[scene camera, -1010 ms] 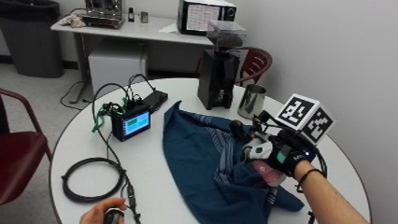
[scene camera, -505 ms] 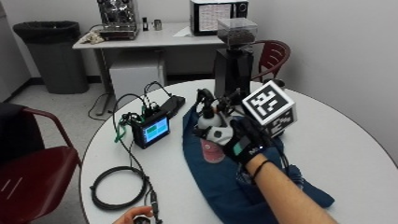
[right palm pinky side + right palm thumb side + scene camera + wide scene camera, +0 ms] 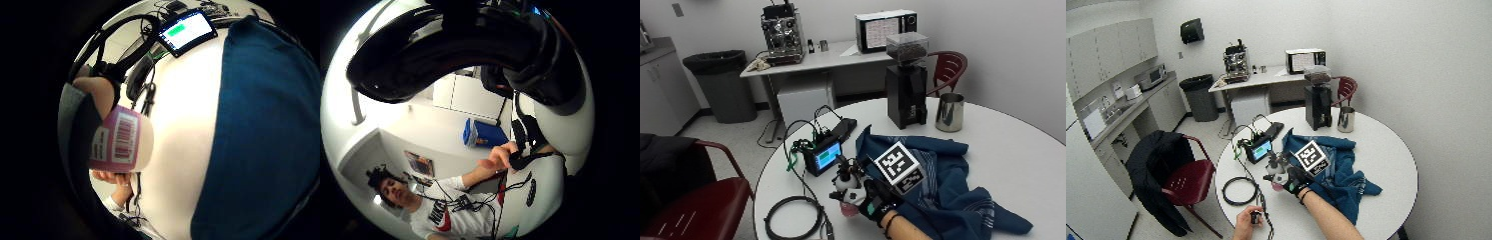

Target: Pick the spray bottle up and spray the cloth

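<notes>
Black cable coil (image 3: pixel 794 218) near the table's (image 3: pixel 1013 145) left edge, I see my gloved right hand (image 3: pixel 874 202) gripping the pink spray bottle (image 3: pixel 848 197) just left of the crumpled blue cloth (image 3: pixel 939 190), steel cup (image 3: pixel 949 112) toward the far edge.

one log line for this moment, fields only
phase: bottle grasped | right hand: holds spray bottle | bottle: beside blue cloth, above table | spraying: cannot tell

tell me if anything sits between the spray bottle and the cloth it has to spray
Nothing visible does. The gloved right hand grips the spray bottle just beside the blue cloth, over bare table. The small monitor and coiled cable lie on the bottle's other side.
</notes>
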{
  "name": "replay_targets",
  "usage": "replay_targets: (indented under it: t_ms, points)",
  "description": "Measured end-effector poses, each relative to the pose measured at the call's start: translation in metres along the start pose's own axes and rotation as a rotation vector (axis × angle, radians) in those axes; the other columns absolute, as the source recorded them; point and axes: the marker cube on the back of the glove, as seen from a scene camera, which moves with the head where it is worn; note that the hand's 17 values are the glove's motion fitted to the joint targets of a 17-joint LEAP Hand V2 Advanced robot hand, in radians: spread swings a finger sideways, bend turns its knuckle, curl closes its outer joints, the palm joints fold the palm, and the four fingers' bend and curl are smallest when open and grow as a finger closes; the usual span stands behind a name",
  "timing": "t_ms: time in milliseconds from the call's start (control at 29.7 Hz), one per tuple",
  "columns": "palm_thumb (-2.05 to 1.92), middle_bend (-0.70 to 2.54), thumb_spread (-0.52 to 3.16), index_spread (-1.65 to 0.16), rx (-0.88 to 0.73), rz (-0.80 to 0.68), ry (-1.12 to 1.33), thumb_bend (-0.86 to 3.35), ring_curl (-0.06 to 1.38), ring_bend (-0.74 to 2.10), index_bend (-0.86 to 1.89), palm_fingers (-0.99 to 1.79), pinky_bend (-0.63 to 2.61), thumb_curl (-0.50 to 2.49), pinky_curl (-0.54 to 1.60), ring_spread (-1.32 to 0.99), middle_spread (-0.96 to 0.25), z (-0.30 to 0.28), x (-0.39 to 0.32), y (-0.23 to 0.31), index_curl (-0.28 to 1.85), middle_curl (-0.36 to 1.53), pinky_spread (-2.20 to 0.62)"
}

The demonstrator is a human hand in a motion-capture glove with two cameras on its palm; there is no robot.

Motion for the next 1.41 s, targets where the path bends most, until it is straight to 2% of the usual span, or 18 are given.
replay_targets:
  t_ms: [673,841,1178,1414]
  points:
    - [0.97,0.27,0.93,-0.26,-0.055,0.050,-0.048,-0.02,0.40,0.42,0.11,0.96,0.23,0.52,0.35,-0.14,-0.13,0.016,0.026,0.013,0.25,0.44,0.03]
    - [0.92,0.31,0.92,-0.29,-0.060,0.019,-0.106,-0.04,0.41,0.39,-0.07,0.69,0.35,0.49,0.40,-0.12,-0.12,0.012,0.015,0.016,0.19,0.46,0.07]
    - [0.88,0.36,0.94,-0.32,-0.027,-0.101,0.021,-0.03,0.39,0.42,0.05,0.64,0.42,0.45,0.39,-0.10,-0.11,-0.070,-0.061,0.036,0.12,0.45,0.11]
    - [0.86,0.37,0.96,-0.33,0.034,-0.049,0.063,-0.03,0.39,0.42,0.08,0.65,0.42,0.43,0.39,-0.08,-0.10,-0.141,-0.058,0.113,0.13,0.45,0.12]
